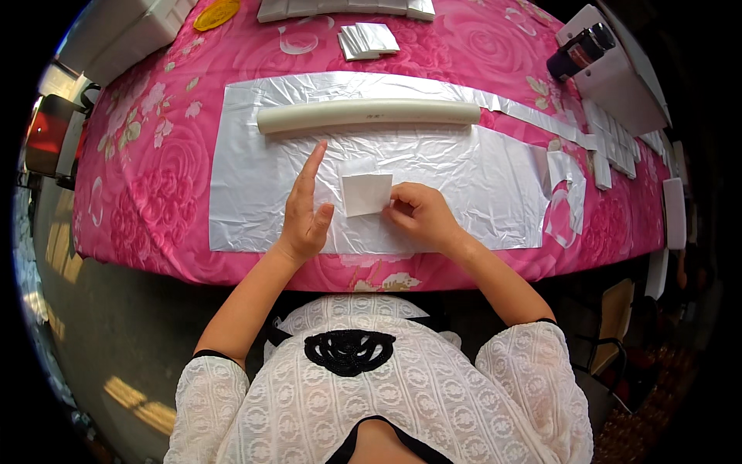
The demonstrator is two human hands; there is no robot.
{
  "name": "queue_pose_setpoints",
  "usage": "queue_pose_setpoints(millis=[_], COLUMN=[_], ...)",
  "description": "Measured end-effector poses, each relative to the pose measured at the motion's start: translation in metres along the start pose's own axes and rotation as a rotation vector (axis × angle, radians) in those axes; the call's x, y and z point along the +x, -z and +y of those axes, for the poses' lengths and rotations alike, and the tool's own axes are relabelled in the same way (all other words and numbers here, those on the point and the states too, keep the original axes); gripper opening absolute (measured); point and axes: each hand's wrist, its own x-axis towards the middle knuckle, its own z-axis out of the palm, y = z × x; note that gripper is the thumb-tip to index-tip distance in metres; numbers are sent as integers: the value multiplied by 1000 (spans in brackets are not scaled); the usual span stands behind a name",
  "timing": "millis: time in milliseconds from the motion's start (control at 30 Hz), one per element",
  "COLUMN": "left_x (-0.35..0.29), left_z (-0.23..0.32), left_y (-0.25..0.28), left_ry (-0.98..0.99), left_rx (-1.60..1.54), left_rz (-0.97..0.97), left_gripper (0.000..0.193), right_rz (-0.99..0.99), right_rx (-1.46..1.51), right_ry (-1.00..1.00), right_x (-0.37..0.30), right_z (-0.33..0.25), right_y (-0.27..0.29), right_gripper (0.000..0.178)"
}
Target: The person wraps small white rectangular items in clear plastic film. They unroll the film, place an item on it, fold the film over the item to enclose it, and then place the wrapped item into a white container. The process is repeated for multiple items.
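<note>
A small white paper square [366,195], apparently folded, lies over the silvery sheet [270,209] in front of me. At its right edge, my right hand [421,214] pinches it between thumb and fingertips. My left hand [307,207] is held edge-on to the left of the square, fingers stretched out and thumb apart, with nothing in it. Beyond both hands, a long off-white tube [368,116] rests across the sheet. The left fingertips come close to the tube's near side.
A pink flowered cloth [147,209] covers the table. Farther back lie folded silvery packets [367,41] and a yellow oval piece [216,14]. White boxes [127,35] stand back left. On the right are a dark bottle [581,52], silvery strips [541,120] and stacked white packets [614,147].
</note>
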Motion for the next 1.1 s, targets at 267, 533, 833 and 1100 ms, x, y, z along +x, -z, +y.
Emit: queue_pose_setpoints(millis=[267, 533, 833, 1100], left_x=[13, 33, 37, 37], left_z=[-2, -23, -26, -28], left_y=[29, 7, 14, 13], left_ry=[-166, -216, -209, -177], left_rx=[409, 560, 481, 464], left_rz=[-542, -755, -747, -734], left_gripper=[51, 60, 67, 67], right_rz=[-7, -443, -437, -480], right_rx=[-501, -608, -578, -588], right_ry=[525, 599, 552, 525], right_x=[-37, -32, -42, -61], right_z=[-2, -9, -8, -9], right_y=[11, -30, -37, -42], right_gripper=[46, 65, 69, 70])
